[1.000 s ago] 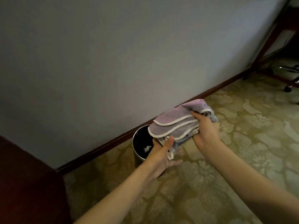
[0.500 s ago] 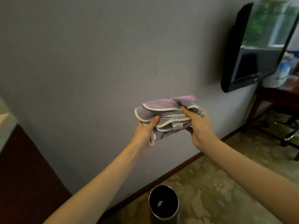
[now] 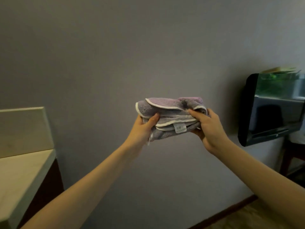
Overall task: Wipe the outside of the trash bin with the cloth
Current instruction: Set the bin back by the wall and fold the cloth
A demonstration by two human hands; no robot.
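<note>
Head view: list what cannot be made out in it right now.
- Trash bin: not in the head view at all; the frame shows only wall and a strip of floor.
- Label on the cloth: its print is too small and blurred to read.
- Fingers of the left hand and right hand: mostly hidden behind the folded cloth they grip.
- Wall-mounted screen: cut off by the right edge.
- Counter: cut off by the left edge.

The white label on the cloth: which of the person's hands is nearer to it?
Right. The right hand grips the cloth just beside the label; the left hand holds the cloth's far end.
</note>
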